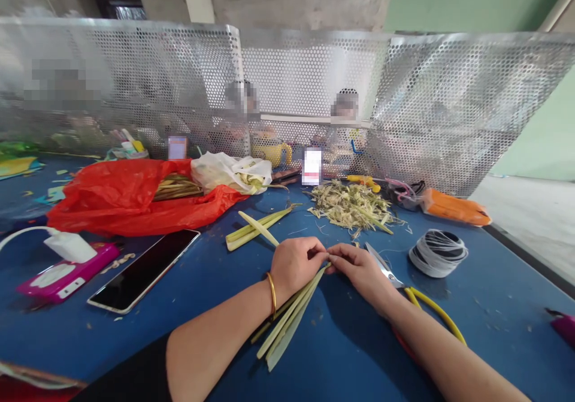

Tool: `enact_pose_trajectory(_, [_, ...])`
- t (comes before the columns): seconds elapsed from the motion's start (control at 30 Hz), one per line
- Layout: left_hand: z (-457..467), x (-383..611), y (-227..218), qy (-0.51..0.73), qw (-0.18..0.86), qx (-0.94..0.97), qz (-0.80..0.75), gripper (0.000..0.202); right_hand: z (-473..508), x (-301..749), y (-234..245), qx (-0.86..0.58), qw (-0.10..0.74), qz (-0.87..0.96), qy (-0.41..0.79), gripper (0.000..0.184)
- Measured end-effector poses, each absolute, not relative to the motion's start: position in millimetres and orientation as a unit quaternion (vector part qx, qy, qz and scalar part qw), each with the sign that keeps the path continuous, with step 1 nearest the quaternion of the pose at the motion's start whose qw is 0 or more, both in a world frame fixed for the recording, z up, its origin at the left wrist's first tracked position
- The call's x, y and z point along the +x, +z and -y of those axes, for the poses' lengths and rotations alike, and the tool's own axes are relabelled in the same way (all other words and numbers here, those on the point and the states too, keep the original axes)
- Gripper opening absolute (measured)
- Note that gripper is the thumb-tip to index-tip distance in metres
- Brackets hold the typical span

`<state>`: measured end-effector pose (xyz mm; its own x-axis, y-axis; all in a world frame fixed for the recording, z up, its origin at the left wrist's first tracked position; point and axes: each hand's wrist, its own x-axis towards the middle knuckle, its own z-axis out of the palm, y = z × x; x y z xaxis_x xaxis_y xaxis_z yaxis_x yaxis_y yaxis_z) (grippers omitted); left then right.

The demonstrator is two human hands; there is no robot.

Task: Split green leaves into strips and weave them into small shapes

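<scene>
My left hand (296, 264), with a gold bangle at the wrist, is closed around a bundle of pale green leaf strips (287, 324) that trail back toward me over the blue table (350, 354). My right hand (359, 265) pinches the same strips at their far tip, fingertips meeting those of the left hand. Yellow-handled scissors (404, 288) lie under and beside my right wrist. More loose leaf strips (256, 228) lie just beyond my hands.
A red plastic bag (121, 198) with leaves and a white bag (229, 171) lie at the back left. A phone (144, 270) and a pink device (63, 273) lie left. A pile of leaf scraps (350, 207), a thread coil (438, 252), an orange object (453, 207) and a perforated metal screen (314, 90) stand behind.
</scene>
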<state>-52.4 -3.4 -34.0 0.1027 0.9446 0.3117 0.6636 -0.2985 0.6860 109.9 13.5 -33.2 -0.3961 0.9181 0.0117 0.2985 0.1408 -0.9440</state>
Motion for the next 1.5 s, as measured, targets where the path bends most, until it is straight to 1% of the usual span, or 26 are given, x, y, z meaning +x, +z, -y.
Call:
enact_pose_trajectory(0.1, [3, -52, -34, 0.366, 0.209, 0.712, -0.561, 0.013, -13, 112, -32, -0.468, 0.308, 0.708, 0.431, 0.021])
enact_pose_trajectory(0.2, [2, -52, -35, 0.373, 0.219, 0.71, -0.556, 0.014, -14, 113, -33, -0.481, 0.31, 0.709, 0.413, 0.023])
enact_pose_trajectory(0.43, [0, -55, -34, 0.378, 0.236, 0.705, -0.551, 0.018, -18, 113, -41, -0.473, 0.342, 0.66, 0.472, 0.022])
enact_pose_trajectory(0.53, [-3, -58, -33, 0.353, 0.22, 0.706, -0.573, 0.022, -19, 114, -40, -0.474, 0.365, 0.652, 0.466, 0.018])
enact_pose_trajectory(0.63, [-6, -62, -33, 0.297, 0.173, 0.698, -0.628, 0.019, -18, 116, -34, -0.451, 0.402, 0.651, 0.459, 0.019])
enact_pose_trajectory(0.7, [-7, -63, -34, 0.269, 0.152, 0.695, -0.649, 0.018, -15, 116, -30, -0.417, 0.407, 0.65, 0.488, 0.02])
enact_pose_trajectory(0.83, [-8, -63, -36, 0.276, 0.15, 0.699, -0.642, 0.018, -9, 112, -24, -0.363, 0.354, 0.644, 0.574, 0.023])
enact_pose_trajectory(0.9, [-8, -62, -36, 0.317, 0.185, 0.692, -0.621, 0.018, -9, 111, -25, -0.352, 0.35, 0.644, 0.582, 0.025])
enact_pose_trajectory(0.93, [-8, -62, -35, 0.345, 0.222, 0.682, -0.605, 0.018, -10, 111, -26, -0.35, 0.354, 0.646, 0.579, 0.027])
enact_pose_trajectory(1.0, [-7, -59, -34, 0.401, 0.333, 0.639, -0.566, 0.018, -12, 111, -30, -0.35, 0.366, 0.648, 0.568, 0.029])
enact_pose_trajectory(1.1, [-5, -55, -33, 0.462, 0.519, 0.51, -0.507, 0.015, -14, 111, -34, -0.354, 0.359, 0.658, 0.559, 0.03])
enact_pose_trajectory(1.2, [-4, -52, -33, 0.474, 0.644, 0.385, -0.46, 0.011, -13, 111, -35, -0.354, 0.344, 0.673, 0.55, 0.031])
enact_pose_trajectory(1.27, [-4, -51, -33, 0.465, 0.675, 0.354, -0.45, 0.012, -12, 111, -33, -0.353, 0.334, 0.684, 0.544, 0.03])
enact_pose_trajectory(1.3, [-5, -50, -33, 0.461, 0.675, 0.356, -0.452, 0.013, -11, 111, -33, -0.354, 0.329, 0.691, 0.537, 0.03])
enact_pose_trajectory(1.5, [-3, -48, -31, 0.444, 0.587, 0.455, -0.501, 0.016, -10, 110, -31, -0.373, 0.306, 0.74, 0.468, 0.029])
